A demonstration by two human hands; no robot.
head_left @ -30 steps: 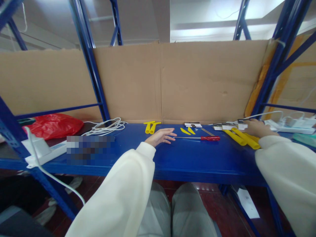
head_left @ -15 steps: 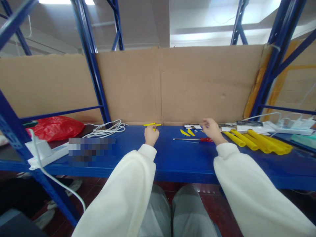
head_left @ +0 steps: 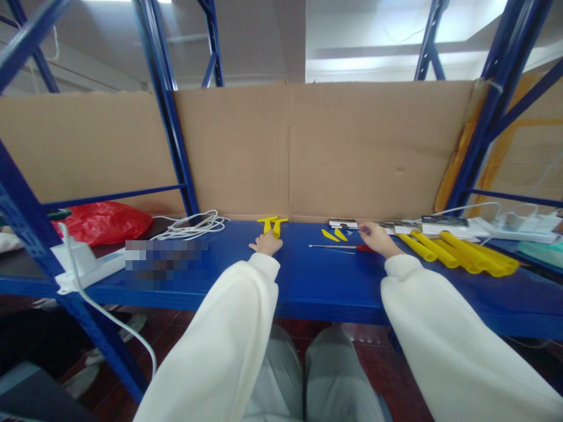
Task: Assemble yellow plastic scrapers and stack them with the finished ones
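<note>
My left hand [head_left: 266, 244] is over the back of the blue shelf, its thumb side closed around the stems of two yellow T-shaped pieces [head_left: 277, 224], while its outer fingers stick out to the left. To the right, my right hand [head_left: 375, 238] has its fingertips drawn together beside a small black-and-white packet [head_left: 343, 224]. Whatever those fingertips hold is too small to make out. A screwdriver [head_left: 336, 247] with a red handle lies below that hand, which partly covers the handle. Between the packet and screwdriver are two flat yellow pieces [head_left: 340, 234] and tiny metal parts [head_left: 349, 232].
Several yellow tubes [head_left: 455, 255] lie at the right, before black-and-white packets [head_left: 444, 224] and a power strip. At left are a coiled white cable [head_left: 200, 225], a red plastic bag [head_left: 108, 224] and another power strip [head_left: 94, 271]. Cardboard [head_left: 233, 152] closes off the back.
The yellow T-shaped pieces have tilted, so their broad faces and stems now show. My left hand has spread its outer fingers. My right hand has come down lower, its fingertips closer together.
</note>
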